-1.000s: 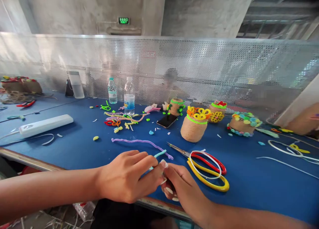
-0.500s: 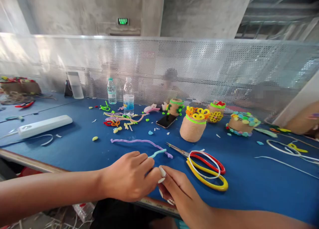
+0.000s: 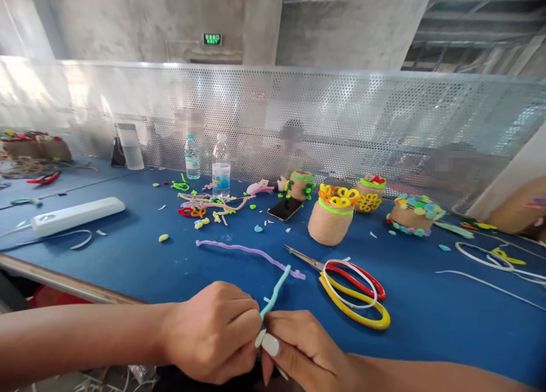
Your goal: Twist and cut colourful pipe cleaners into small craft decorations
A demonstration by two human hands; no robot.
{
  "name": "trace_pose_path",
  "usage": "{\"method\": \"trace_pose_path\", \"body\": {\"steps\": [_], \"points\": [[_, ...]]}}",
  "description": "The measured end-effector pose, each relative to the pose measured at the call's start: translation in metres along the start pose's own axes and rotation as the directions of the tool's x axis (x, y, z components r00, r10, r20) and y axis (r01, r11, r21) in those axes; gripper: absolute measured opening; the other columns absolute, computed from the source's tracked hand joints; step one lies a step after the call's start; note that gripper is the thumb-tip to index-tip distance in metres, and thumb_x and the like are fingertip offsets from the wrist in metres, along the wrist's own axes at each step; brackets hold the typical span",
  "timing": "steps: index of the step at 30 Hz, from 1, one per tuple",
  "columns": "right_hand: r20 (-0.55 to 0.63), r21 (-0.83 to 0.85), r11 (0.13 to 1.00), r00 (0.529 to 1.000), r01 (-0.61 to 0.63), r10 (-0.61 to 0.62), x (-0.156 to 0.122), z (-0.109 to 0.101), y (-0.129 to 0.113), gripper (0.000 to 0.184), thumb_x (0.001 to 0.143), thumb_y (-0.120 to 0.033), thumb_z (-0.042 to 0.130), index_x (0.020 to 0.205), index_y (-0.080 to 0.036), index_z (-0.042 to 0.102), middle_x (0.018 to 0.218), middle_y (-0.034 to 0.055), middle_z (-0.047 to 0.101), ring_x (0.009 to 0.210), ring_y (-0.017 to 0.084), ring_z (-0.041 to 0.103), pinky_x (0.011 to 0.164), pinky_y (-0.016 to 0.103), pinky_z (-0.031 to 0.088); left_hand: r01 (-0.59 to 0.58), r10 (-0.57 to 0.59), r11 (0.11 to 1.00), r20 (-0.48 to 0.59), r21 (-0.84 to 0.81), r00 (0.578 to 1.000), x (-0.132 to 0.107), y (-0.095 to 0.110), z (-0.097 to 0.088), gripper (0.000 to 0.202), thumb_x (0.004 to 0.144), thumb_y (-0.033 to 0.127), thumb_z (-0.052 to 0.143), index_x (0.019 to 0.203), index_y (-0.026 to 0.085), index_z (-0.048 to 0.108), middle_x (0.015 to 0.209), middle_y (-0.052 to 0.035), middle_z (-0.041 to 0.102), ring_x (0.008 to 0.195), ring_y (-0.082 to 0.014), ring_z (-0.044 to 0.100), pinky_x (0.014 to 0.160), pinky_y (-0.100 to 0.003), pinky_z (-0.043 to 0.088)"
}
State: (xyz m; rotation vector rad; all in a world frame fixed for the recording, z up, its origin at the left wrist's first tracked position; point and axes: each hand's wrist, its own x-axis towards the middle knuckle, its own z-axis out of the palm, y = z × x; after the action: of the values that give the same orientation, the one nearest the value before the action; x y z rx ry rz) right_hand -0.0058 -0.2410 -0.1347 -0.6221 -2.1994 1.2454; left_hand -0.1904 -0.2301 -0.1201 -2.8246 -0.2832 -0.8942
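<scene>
My left hand [image 3: 219, 332] and my right hand [image 3: 298, 346] meet at the table's front edge, fingertips pinched together. Out of their grip rises a light blue pipe cleaner [image 3: 276, 292], slanting up and to the right; its lower part is hidden in the fingers. Its tip overlaps a purple pipe cleaner [image 3: 243, 248] that lies across the table just beyond the hands. To the right rest scissors [image 3: 354, 292] with one red and one yellow handle, a white loop lying over them. Behind the scissors stands a twine-wrapped jar [image 3: 330, 224] topped with yellow and orange pipe-cleaner flowers.
More decorated jars [image 3: 412, 215] stand at the right and back, near a phone [image 3: 285, 209]. Pipe-cleaner scraps [image 3: 209, 204] lie before two water bottles [image 3: 220, 176]. A white power strip [image 3: 79, 215] is on the left. A perforated metal screen [image 3: 256, 107] closes off the back.
Both hands have moved down and closer together. More of the light blue pipe cleaner shows, now pointing more steeply upward. The purple one has shifted slightly, its right end nearer me.
</scene>
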Motion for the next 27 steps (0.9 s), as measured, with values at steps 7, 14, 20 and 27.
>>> {"method": "trace_pose_path", "body": {"steps": [7,14,20,27], "points": [[-0.054,-0.123,0.992,0.998,0.017,-0.024,0.003,-0.004,0.000,0.046,0.093,-0.051,0.027,0.059,-0.021,0.035,0.057,-0.0006,0.045,0.054,0.011,0.041,0.054,0.025,0.035,0.033,-0.019,0.996,-0.162,0.084,0.987,-0.001,-0.002,0.009,0.024,0.075,0.001,0.037,0.067,0.022,0.030,0.050,0.0027,0.042,0.043,-0.0131,0.035,0.044,-0.029,0.022],[-0.244,-0.177,0.983,0.970,-0.054,0.009,-0.011,0.000,0.008,0.045,0.093,-0.047,0.028,0.068,-0.020,0.054,0.066,0.0042,0.053,0.068,0.017,0.048,0.070,0.031,0.044,0.054,-0.037,0.993,-0.153,0.108,0.987,-0.010,-0.012,0.004,0.024,0.077,0.002,0.038,0.066,0.022,0.032,0.051,0.0035,0.041,0.045,-0.0126,0.035,0.045,-0.028,0.024],[-0.246,-0.063,0.992,0.965,-0.113,0.094,-0.028,-0.010,0.028,0.032,0.085,-0.042,0.055,0.109,-0.022,0.058,0.108,0.0099,0.059,0.093,0.024,0.055,0.092,0.036,0.043,0.135,-0.112,0.979,-0.151,0.152,0.982,-0.029,-0.021,-0.009,0.025,0.078,0.000,0.039,0.066,0.021,0.033,0.053,0.0038,0.039,0.048,-0.0120,0.031,0.046,-0.028,0.023],[-0.300,0.043,0.980,0.933,-0.196,0.199,-0.022,-0.004,0.023,0.034,0.089,-0.051,0.044,0.085,-0.020,0.058,0.075,0.0042,0.055,0.074,0.019,0.051,0.074,0.032,0.046,0.159,-0.134,0.974,-0.156,0.161,0.979,-0.041,-0.025,-0.014,0.026,0.078,-0.001,0.040,0.068,0.021,0.031,0.054,0.0044,0.036,0.050,-0.0120,0.026,0.048,-0.028,0.023]]}}
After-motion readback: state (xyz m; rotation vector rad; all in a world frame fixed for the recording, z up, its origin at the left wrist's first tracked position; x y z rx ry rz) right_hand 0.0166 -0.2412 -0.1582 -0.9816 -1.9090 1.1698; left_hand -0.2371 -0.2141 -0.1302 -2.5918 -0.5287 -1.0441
